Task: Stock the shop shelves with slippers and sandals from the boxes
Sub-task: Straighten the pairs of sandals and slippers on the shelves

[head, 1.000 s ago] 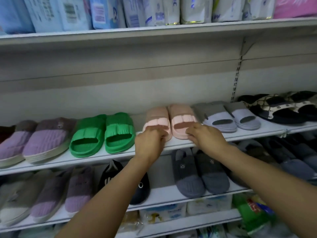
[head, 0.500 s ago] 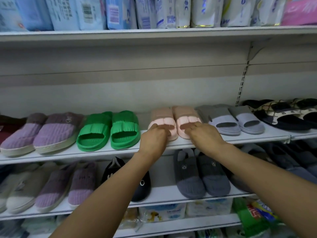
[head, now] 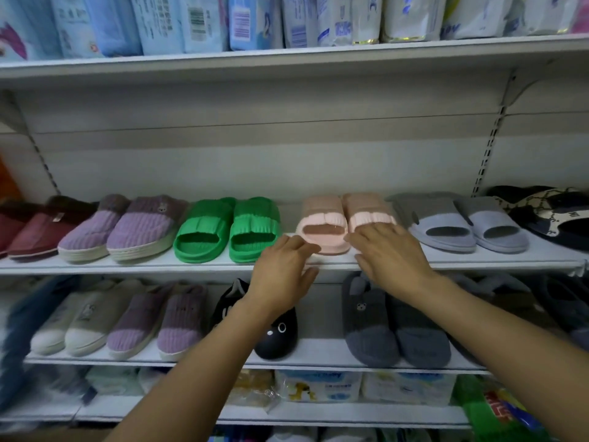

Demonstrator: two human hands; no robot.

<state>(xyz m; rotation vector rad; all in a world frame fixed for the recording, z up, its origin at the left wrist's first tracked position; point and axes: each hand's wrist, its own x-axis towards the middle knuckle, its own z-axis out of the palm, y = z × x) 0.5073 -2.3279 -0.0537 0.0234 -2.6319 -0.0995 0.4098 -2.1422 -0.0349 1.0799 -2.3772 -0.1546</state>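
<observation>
Head: 2 pink slippers point(head: 322, 226), 2 green slippers point(head: 228, 229).

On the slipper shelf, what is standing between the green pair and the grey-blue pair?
In the head view, only the pink slides stand between the green slides and the grey-blue slides; both hands are at their front edge.

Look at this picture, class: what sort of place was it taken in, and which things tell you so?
Most likely a small shop. Pairs of slippers, such as the green pair and the pink pair, are lined up on white shelves, and packaged goods fill the shelf above.
</observation>
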